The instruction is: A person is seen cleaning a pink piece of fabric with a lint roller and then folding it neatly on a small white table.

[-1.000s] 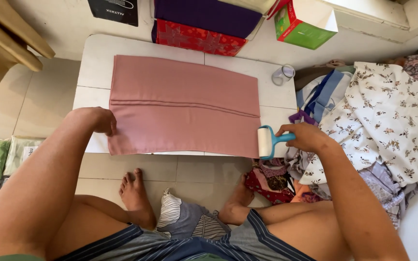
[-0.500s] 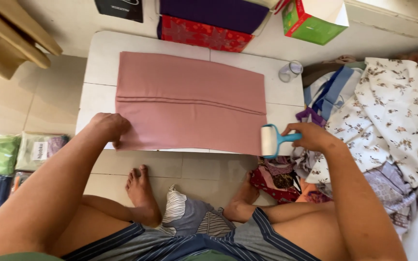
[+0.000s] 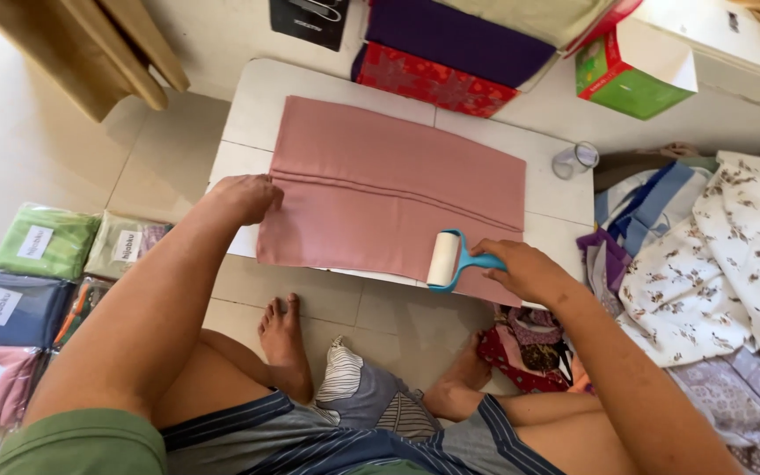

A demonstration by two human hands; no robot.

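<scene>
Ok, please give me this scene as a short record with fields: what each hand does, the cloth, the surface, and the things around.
left hand: left hand presses flat on the left edge of the pink cloth
right hand: right hand grips the blue handle of a lint roller
roller: white roll lies on the cloth's near edge
surface: low white table
right side: pile of printed fabrics
left side: packed folded cloths on the floor

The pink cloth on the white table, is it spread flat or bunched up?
Spread flat. The pink cloth lies smooth across the white table, with one straight fold line running across it.
</scene>
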